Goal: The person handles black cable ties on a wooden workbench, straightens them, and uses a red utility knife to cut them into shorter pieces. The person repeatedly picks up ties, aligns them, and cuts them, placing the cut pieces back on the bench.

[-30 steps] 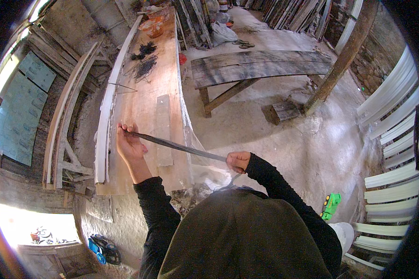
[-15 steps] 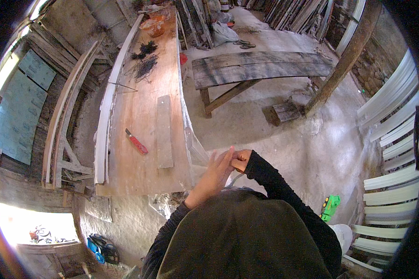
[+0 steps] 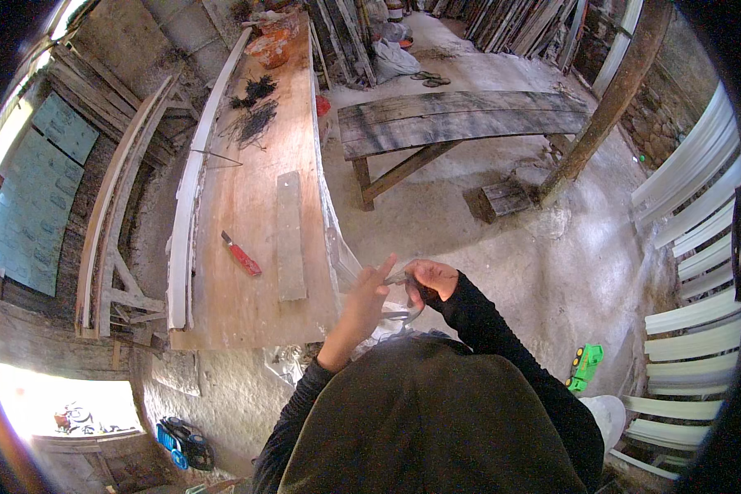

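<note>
My right hand point(image 3: 433, 278) is closed on a thin grey metal strip point(image 3: 405, 311), which curls in a loop below my fingers, close to my chest. My left hand point(image 3: 367, 298) is right beside it with fingers spread, its fingertips touching the strip near my right hand. Both hands hover just off the near right corner of a long wooden workbench point(image 3: 247, 305). On the bench lie a red-handled tool point(image 3: 240, 253) and a flat narrow board point(image 3: 289, 235), both to the left of my hands.
A long white moulding point(image 3: 191, 193) lies along the bench's left edge, with dark wire scraps point(image 3: 253, 122) farther up. A rough plank bench point(image 3: 461, 115) stands on the concrete floor to the right. White slats point(image 3: 692, 247) lean at the far right, near a green toy point(image 3: 584, 366).
The strip was stretched long between my hands over the bench. My left hand left the bench and came across to my right hand; the strip is now curled. The red-handled tool shows on the bench.
</note>
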Demonstrator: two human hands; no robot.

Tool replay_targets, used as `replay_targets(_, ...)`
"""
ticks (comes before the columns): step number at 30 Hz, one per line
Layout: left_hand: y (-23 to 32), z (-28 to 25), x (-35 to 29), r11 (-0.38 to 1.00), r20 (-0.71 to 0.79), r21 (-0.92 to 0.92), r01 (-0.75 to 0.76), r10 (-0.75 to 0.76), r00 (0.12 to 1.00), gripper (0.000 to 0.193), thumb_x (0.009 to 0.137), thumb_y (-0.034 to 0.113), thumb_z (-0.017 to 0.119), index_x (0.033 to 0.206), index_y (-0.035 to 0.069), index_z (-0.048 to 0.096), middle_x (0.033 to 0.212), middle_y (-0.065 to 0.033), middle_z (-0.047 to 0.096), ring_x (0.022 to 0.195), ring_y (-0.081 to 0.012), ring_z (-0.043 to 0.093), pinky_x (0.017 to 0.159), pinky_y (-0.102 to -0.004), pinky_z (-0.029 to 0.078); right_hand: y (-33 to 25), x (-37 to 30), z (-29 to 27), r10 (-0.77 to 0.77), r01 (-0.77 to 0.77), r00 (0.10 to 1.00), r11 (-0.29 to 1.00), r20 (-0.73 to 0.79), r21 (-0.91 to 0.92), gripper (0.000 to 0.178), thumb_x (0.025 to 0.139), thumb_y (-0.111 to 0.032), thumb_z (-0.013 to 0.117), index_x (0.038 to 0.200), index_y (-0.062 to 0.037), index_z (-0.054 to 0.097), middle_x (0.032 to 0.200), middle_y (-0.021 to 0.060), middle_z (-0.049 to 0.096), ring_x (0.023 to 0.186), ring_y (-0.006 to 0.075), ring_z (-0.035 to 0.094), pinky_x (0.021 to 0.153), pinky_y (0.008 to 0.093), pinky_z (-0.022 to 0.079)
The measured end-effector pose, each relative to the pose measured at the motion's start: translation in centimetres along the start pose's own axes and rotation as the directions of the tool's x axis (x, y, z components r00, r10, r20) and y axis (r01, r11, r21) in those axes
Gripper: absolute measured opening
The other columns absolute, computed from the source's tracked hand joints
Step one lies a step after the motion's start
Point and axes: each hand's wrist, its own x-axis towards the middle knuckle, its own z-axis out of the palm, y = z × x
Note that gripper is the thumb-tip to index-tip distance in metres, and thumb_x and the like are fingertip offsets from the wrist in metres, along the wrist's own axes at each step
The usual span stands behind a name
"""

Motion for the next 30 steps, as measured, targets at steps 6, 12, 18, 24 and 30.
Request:
replay_targets(6,0.1,0.4,-0.1,0.999,0.01,-0.052,0.01,-0.01,1.0,0.046,0.082,0.034,0.04,0.117,0.003,0.038,0.076,-0.0072,0.039,0.07,-0.0185,0.039,0.065,-0.0279,0.035,0.1,-0.1,0.7,-0.111,0.109,0.993,0.993,-0.048,-0.056,0.021,0.077,-0.016,0.055,0.092,-0.002,0.056,0.082,0.0024,0.057,0.08,0.0087,0.051,0.074,0.0217,0.041)
replay_targets(12,-0.1,1.4,-0.3,0.998,0.03,-0.05,-0.038,0.04,0.999,0.053,0.073,0.031,0.054,0.116,0.005,0.037,0.08,-0.0144,0.043,0.071,-0.029,0.044,0.064,-0.0335,0.037,0.7,0.1,1.2,-0.163,0.12,0.955,0.976,-0.248,-0.182,0.015,0.073,-0.014,0.06,0.084,-0.0035,0.059,0.08,0.0019,0.057,0.07,0.0075,0.052,0.064,0.0202,0.041)
replay_targets(18,1.1,1.7,0.3,0.993,-0.052,0.113,-0.016,0.022,0.998,0.046,0.069,0.013,0.06,0.109,0.002,0.041,0.079,-0.016,0.044,0.069,-0.0297,0.045,0.059,-0.0358,0.038,2.1,0.5,1.1,-0.256,0.245,0.905,0.966,-0.34,-0.077,0.009,0.072,-0.011,0.06,0.074,-0.0038,0.054,0.078,0.0028,0.057,0.068,0.008,0.052,0.061,0.0204,0.042)
replay_targets(24,1.5,1.7,0.5,0.986,-0.027,0.161,0.04,-0.036,0.999,0.028,0.071,0.01,0.056,0.095,-0.001,0.045,0.077,-0.0153,0.044,0.07,-0.0304,0.045,0.059,-0.0356,0.038,1.6,0.5,2.3,-0.303,0.317,0.855,0.948,-0.42,-0.038,0.012,0.071,-0.01,0.061,0.075,-0.0041,0.052,0.081,0.0076,0.058,0.068,0.0105,0.054,0.059,0.023,0.045)
replay_targets(30,1.3,1.4,0.3,0.997,0.041,0.08,0.02,-0.023,0.999,0.024,0.077,0.014,0.049,0.093,-0.002,0.046,0.078,-0.0164,0.042,0.074,-0.0316,0.045,0.064,-0.0361,0.037,1.6,0.4,2.2,-0.375,0.375,0.788,0.921,-0.488,-0.104,0.015,0.069,-0.008,0.063,0.078,-0.003,0.051,0.079,0.0084,0.059,0.068,0.0111,0.054,0.059,0.0228,0.045)
